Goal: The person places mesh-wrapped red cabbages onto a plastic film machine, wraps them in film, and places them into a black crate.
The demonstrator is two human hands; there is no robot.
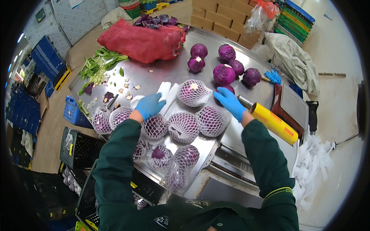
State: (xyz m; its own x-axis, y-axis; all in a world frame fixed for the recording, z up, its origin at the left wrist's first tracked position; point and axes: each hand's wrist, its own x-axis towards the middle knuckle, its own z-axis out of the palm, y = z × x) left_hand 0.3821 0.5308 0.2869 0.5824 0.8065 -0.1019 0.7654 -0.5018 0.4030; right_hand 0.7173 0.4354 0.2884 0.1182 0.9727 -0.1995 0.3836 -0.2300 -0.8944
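My left hand [149, 106], in a blue glove, is closed with its fingertips on the folded white foam net sleeves [165, 89]. My right hand [231, 103], gloved in blue too, reaches forward with fingers stretched out. Its fingertips are against or just before a purple cabbage [227, 88], whose near side they hide. Between the hands lies a cabbage in a white foam net [192, 93]. Nearer to me are several more netted cabbages [184, 127], and some at the front edge [182, 165] look wrapped in clear film.
Bare purple cabbages [224, 74] sit on the steel table [154, 77]'s far right. A red mesh sack [142, 40] and leaf trimmings [102, 65] lie at the far left. A yellow film roll [273, 122] and a scale [291, 107] stand right. Black crates [83, 148] stand at lower left.
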